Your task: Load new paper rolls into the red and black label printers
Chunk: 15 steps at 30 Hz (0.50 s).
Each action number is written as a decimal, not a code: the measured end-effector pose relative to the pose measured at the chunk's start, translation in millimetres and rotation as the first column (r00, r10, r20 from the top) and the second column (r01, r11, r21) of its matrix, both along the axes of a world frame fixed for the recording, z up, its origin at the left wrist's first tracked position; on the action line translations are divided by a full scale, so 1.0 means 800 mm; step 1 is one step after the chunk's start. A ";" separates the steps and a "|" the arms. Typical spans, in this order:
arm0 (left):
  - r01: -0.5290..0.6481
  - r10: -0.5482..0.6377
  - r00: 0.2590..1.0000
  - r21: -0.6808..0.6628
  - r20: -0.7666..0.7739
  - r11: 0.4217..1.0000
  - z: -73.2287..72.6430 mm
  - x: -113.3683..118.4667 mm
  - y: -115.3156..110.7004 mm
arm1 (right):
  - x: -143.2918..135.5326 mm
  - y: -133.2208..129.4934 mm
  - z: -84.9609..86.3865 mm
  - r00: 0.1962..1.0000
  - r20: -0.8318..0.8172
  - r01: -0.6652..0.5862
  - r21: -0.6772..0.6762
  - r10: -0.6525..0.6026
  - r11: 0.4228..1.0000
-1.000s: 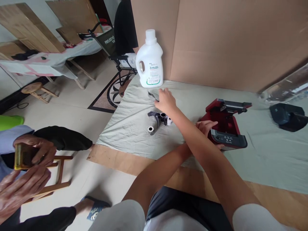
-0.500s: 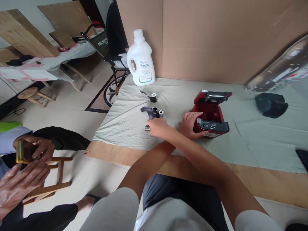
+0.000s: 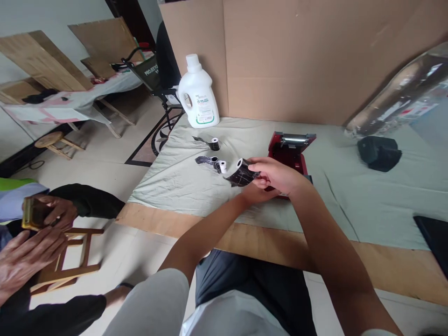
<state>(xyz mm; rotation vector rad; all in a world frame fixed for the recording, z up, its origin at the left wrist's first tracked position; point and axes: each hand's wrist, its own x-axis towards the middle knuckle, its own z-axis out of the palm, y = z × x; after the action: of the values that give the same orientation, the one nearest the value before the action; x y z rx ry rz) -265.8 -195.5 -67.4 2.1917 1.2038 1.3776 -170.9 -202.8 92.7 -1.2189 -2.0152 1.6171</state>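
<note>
The right hand [image 3: 271,175] is grasping a black paper roll [image 3: 242,173] between thumb and fingers, and the roll's white end is facing up and to the left while its loose flap is spreading toward the lower left. This roll is lying in the grip just left of a red machine [image 3: 287,155], whose lid [image 3: 297,138] is standing open. The left hand [image 3: 256,193] is resting low against the machine's near left side; the right hand is partly covering its fingers, so whether it is gripping cannot be told. Farther left, a second black roll [image 3: 214,145] is standing on the pale cloth [image 3: 164,186] with a strip trailing leftward. Nearer the viewer, a small white roll [image 3: 223,167] is sitting beside a curling dark strip [image 3: 203,160]. A white bottle [image 3: 199,100] is standing behind them, before a cardboard panel [image 3: 280,60]. A dark object [image 3: 380,154] is lying right of the machine. At far left, a co-worker's hands [image 3: 35,254] are holding a yellow-edged device [image 3: 31,214].
</note>
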 end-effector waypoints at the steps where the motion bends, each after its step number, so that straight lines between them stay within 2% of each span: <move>1: 0.061 -0.061 0.998 -0.009 -0.009 0.998 0.001 -0.002 -0.003 | 0.011 0.003 0.006 0.998 -0.061 0.029 -0.031 -0.031 0.999; 3: 0.156 -0.157 0.988 -0.029 -0.009 0.987 0.004 -0.003 -0.012 | 0.034 0.012 0.017 0.995 -0.076 0.066 -0.015 -0.066 0.998; 5: 0.152 -0.152 0.988 -0.013 -0.004 0.988 0.008 0.002 -0.022 | 0.057 0.027 0.024 0.997 0.012 0.079 0.075 -0.080 0.994; 8: 0.103 -0.097 0.991 0.069 -0.095 0.992 0.010 0.015 -0.036 | 0.090 0.051 0.027 0.978 0.164 0.092 0.219 -0.129 0.971; 10: 0.071 -0.050 0.983 0.112 -0.176 0.991 0.008 0.022 -0.041 | 0.108 0.063 0.026 0.957 0.252 0.075 0.265 -0.144 0.961; 12: 0.019 0.015 0.976 0.150 -0.217 0.989 0.004 0.022 -0.041 | 0.120 0.071 0.023 0.939 0.325 0.014 0.281 -0.109 0.960; 15: -0.085 0.126 0.972 0.204 -0.198 0.975 -0.003 0.015 -0.035 | 0.129 0.078 0.015 0.910 0.412 -0.097 0.302 -0.038 0.948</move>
<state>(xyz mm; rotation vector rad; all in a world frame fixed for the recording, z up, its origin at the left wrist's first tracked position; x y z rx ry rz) -253.4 -223.4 -69.6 2.4946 1.3263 1.3845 -67.4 -140.5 104.8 -1.5005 -2.4366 1.0408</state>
